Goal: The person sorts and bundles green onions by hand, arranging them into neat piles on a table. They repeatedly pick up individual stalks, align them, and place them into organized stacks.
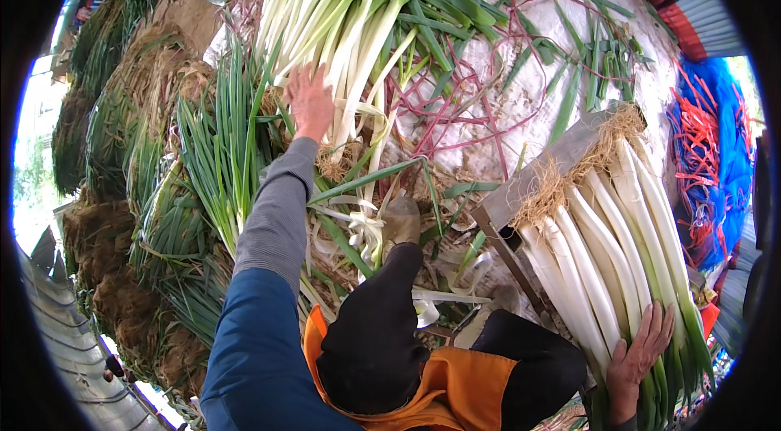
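Note:
My left hand (310, 100) reaches forward onto the white lower stalks of a loose pile of green onions (348, 46), its fingers spread. Whether it grips any stalk, I cannot tell. On the right, a row of cleaned, thick white-stalked green onions (601, 235) lies on a metal stand (506, 202), roots pointing away from me and green tops toward me. My right hand (640, 351) rests flat across these stalks, near where white turns to green. Beside my left forearm stands an upright tuft of green onion leaves (223, 144).
Purple-red twine (470, 107) lies tangled on the dirty white sheet (518, 77). Peeled skins (363, 220) and cut leaves surround my shoe (401, 217). Soil-covered onion bundles (110, 242) are stacked at left. A blue bag with red strips (701, 156) stands at far right.

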`<act>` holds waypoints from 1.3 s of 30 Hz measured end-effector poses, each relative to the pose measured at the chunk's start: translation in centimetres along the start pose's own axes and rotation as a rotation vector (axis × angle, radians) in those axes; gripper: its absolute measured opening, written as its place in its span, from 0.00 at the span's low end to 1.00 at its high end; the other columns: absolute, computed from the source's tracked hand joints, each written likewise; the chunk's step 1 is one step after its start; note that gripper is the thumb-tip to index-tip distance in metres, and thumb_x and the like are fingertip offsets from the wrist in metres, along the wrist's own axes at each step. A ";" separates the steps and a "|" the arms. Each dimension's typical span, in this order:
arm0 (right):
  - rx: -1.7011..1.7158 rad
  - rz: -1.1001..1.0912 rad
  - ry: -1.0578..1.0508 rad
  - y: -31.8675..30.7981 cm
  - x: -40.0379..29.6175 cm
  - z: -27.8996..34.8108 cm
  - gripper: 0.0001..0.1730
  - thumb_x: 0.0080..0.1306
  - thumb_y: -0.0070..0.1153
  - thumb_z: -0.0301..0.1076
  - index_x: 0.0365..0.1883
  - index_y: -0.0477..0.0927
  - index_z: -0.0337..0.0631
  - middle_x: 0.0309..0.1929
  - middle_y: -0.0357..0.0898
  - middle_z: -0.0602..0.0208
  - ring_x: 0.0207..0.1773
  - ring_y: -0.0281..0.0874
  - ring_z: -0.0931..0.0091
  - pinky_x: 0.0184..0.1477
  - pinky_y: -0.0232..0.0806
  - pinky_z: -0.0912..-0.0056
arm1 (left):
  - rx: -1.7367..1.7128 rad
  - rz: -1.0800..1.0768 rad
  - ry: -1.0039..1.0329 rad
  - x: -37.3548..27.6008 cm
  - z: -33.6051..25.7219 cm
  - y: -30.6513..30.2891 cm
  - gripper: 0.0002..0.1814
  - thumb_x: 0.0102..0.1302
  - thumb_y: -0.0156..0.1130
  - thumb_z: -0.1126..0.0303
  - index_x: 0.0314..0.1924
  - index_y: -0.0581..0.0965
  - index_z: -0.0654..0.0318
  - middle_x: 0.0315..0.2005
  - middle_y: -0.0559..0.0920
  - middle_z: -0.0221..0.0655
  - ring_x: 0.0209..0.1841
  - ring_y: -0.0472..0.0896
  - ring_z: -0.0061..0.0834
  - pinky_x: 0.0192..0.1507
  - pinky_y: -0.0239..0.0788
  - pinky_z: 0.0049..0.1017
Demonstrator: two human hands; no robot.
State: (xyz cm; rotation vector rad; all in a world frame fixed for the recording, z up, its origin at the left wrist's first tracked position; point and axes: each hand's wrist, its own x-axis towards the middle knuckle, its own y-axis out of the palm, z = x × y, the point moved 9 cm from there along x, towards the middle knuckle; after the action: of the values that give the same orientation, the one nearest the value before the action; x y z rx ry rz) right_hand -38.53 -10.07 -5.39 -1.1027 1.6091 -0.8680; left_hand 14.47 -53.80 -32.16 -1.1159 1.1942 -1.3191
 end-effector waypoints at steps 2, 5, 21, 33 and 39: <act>-0.006 0.004 0.003 0.0 -0.1 0.0 0.39 0.73 0.39 0.47 0.76 0.58 0.29 0.76 0.58 0.43 0.80 0.47 0.42 0.78 0.41 0.33 | 0.243 -0.194 0.363 -2.3 -6.1 -1.1 0.27 0.70 0.56 0.74 0.70 0.72 0.55 0.70 0.68 0.44 0.75 0.62 0.45 0.78 0.49 0.44; -0.005 0.004 0.007 -0.1 -0.1 0.1 0.38 0.73 0.40 0.46 0.75 0.58 0.29 0.75 0.59 0.43 0.80 0.48 0.42 0.78 0.42 0.33 | -0.367 0.192 0.567 -5.1 -12.0 1.7 0.28 0.65 0.56 0.77 0.67 0.73 0.65 0.63 0.75 0.46 0.68 0.72 0.44 0.72 0.62 0.40; 0.000 -0.035 -0.014 -0.3 -0.1 0.2 0.36 0.77 0.36 0.47 0.76 0.59 0.29 0.76 0.59 0.44 0.80 0.48 0.44 0.78 0.41 0.35 | -0.044 0.053 -0.056 0.1 -2.9 4.5 0.52 0.62 0.71 0.57 0.79 0.52 0.59 0.72 0.61 0.45 0.75 0.56 0.51 0.73 0.44 0.55; 0.039 0.034 0.049 -0.4 0.3 0.0 0.40 0.66 0.46 0.38 0.75 0.59 0.29 0.76 0.58 0.45 0.81 0.47 0.44 0.79 0.39 0.36 | -0.354 0.190 -0.022 -2.3 -10.8 0.7 0.57 0.58 0.72 0.54 0.78 0.50 0.68 0.53 0.77 0.56 0.56 0.77 0.50 0.67 0.61 0.45; 0.027 -0.027 -0.006 -0.2 0.2 -0.1 0.38 0.69 0.43 0.39 0.75 0.60 0.29 0.76 0.59 0.45 0.81 0.48 0.44 0.78 0.40 0.35 | -0.306 0.225 0.023 -5.6 -11.4 -1.7 0.57 0.57 0.71 0.54 0.76 0.50 0.76 0.49 0.81 0.59 0.52 0.80 0.53 0.66 0.61 0.45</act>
State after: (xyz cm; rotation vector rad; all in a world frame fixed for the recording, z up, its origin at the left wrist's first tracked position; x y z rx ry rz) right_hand -38.57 -10.29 -5.23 -1.1096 1.5768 -0.9010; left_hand 3.44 -47.27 -31.50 -1.1420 1.5274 -1.0020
